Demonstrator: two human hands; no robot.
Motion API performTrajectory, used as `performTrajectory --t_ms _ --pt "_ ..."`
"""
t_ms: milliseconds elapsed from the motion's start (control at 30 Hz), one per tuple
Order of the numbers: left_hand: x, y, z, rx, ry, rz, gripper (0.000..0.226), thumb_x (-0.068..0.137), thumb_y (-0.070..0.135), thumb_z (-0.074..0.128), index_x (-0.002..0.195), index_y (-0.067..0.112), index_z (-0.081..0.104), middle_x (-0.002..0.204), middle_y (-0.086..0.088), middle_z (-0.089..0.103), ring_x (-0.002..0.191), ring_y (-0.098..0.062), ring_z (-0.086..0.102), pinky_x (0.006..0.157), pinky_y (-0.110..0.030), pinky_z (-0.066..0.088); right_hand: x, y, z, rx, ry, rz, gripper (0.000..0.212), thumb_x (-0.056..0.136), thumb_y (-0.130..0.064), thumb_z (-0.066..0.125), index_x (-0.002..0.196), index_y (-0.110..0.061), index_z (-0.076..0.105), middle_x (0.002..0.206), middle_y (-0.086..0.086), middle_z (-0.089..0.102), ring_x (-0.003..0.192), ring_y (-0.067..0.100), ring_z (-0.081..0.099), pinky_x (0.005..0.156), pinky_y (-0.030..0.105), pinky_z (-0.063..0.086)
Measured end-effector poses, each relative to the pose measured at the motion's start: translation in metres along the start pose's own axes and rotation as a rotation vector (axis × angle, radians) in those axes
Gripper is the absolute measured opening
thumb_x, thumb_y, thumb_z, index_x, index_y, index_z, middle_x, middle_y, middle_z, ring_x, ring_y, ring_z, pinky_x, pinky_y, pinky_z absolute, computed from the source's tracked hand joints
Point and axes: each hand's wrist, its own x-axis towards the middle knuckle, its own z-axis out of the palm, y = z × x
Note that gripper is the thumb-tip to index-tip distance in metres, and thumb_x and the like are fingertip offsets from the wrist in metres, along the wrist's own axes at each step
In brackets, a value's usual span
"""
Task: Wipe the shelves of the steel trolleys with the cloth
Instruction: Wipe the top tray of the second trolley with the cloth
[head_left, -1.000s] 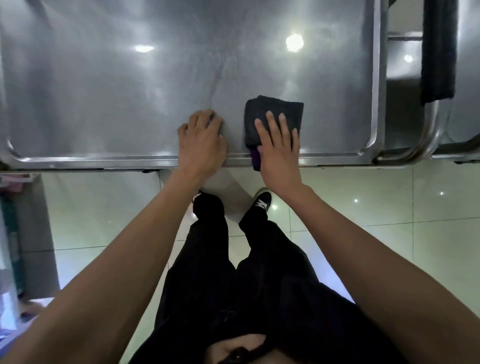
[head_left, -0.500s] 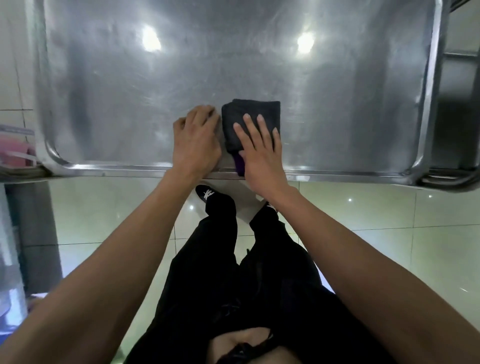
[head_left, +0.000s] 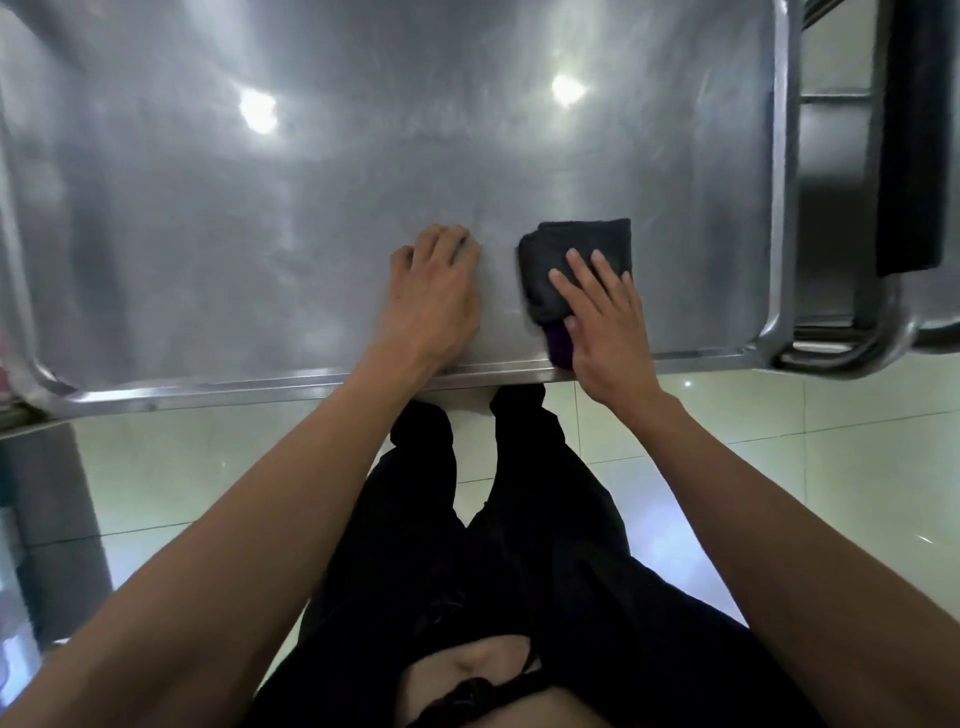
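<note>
Cloth (head_left: 574, 270) first: the dark folded pad, a purple layer peeping out at its near edge, lies flat on the top shelf (head_left: 311, 218) of the steel trolley, close to the near rim and right of centre. Its longer side seems to run away from me, though the fold makes that hard to judge. My right hand (head_left: 605, 317) is on top of it, fingers straight and spread, pressing down rather than gripping, so that hand does the wiping. My left hand (head_left: 434, 296) rests on bare steel just beside the cloth, not touching it, fingers loosely curled and holding nothing; I take it to be bracing the trolley.

From the cloth, a short stretch of shelf runs right to the raised rim (head_left: 779, 208), while a broad stretch lies to the left and far side. I judge the next stroke should carry the pad that way, with my left hand lifted clear first.
</note>
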Motion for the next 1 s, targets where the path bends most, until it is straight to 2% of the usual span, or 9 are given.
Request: performTrajectory --t_ms 133,333,500,767,933,1000 --pt "0.034 0.060 -0.003 0.029 -0.039 0.057 0.047 0.091 0.018 0.047 0.137 0.014 0.051 0.150 -0.005 0.042 0.140 -0.028 0.033 0.107 -0.047 0.033 -0.007 0.046 -0.017 -0.019 -0.020 0.035 0.057 0.099 -0.024 0.026 0.155 -0.022 0.033 0.165 0.000 0.020 0.154 0.022 0.008 0.123 0.051 0.010" --pt "0.072 0.136 0.009 0.023 -0.063 0.138 0.048 0.091 0.019 0.048 0.139 0.014 0.051 0.153 -0.006 0.040 0.144 -0.028 0.030 0.107 -0.046 0.031 -0.022 0.104 -0.032 0.025 0.015 0.100 0.055 0.099 -0.021 0.031 0.154 -0.021 0.035 0.165 0.000 0.023 0.154 0.022 0.010 0.123 0.053 0.012" --pt "0.097 0.180 0.016 0.044 -0.048 0.140 0.047 0.089 0.018 0.048 0.135 0.015 0.053 0.150 -0.005 0.042 0.143 -0.028 0.031 0.104 -0.045 0.032 -0.053 0.146 -0.035 0.018 0.042 0.110 0.056 0.099 -0.018 0.040 0.155 -0.023 0.033 0.165 -0.001 0.020 0.154 0.022 0.008 0.121 0.054 0.014" --pt "0.134 0.197 0.014 0.025 0.011 0.088 0.042 0.090 0.019 0.048 0.130 0.010 0.054 0.149 -0.009 0.042 0.143 -0.030 0.029 0.106 -0.049 0.032 -0.062 0.152 -0.035 -0.010 0.008 0.143 0.064 0.094 -0.021 0.037 0.157 -0.023 0.027 0.167 0.000 0.013 0.155 0.023 0.003 0.121 0.054 0.013" --pt "0.156 0.189 0.007 -0.010 0.049 0.077 0.041 0.088 0.019 0.046 0.128 0.010 0.055 0.147 -0.010 0.043 0.143 -0.032 0.030 0.106 -0.052 0.033 -0.053 0.155 -0.040 -0.001 -0.028 0.142 0.053 0.106 -0.041 0.024 0.158 -0.027 0.024 0.167 -0.002 0.010 0.155 0.020 -0.001 0.122 0.052 0.012" --pt "0.167 0.184 0.004 -0.007 0.059 0.071 0.044 0.089 0.018 0.046 0.131 0.011 0.054 0.148 -0.011 0.042 0.143 -0.033 0.029 0.109 -0.056 0.030 -0.045 0.155 -0.041 0.004 -0.019 0.153 0.051 0.108 -0.042 0.022 0.157 -0.028 0.026 0.167 -0.004 0.012 0.155 0.019 0.000 0.123 0.051 0.012"
